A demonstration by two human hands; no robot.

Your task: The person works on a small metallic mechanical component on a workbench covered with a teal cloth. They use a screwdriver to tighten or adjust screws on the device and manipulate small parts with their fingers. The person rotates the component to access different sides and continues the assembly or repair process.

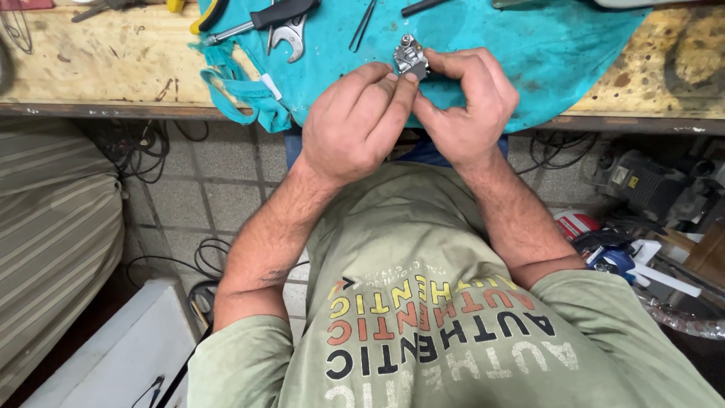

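Metal part (410, 58) sits pinched between fingertips of left hand (355, 125) and right hand (470, 106).

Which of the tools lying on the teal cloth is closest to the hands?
The open-end spanner: its silver jaw end lies just up-left of the left hand. The black-handled screwdriver and thin black rods lie farther back.

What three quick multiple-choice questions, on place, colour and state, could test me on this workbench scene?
1. Where does the wrench lie?
A. on the cloth
B. on the floor
C. on the person's lap

2. What colour is the cloth?
A. red
B. teal
C. white

3. How is the small metal part held?
A. lying untouched
B. by one hand only
C. between both hands

Answers: 1 A, it rests on the cloth on the bench. 2 B, plainly teal. 3 C, the left hand and right hand both pinch it.
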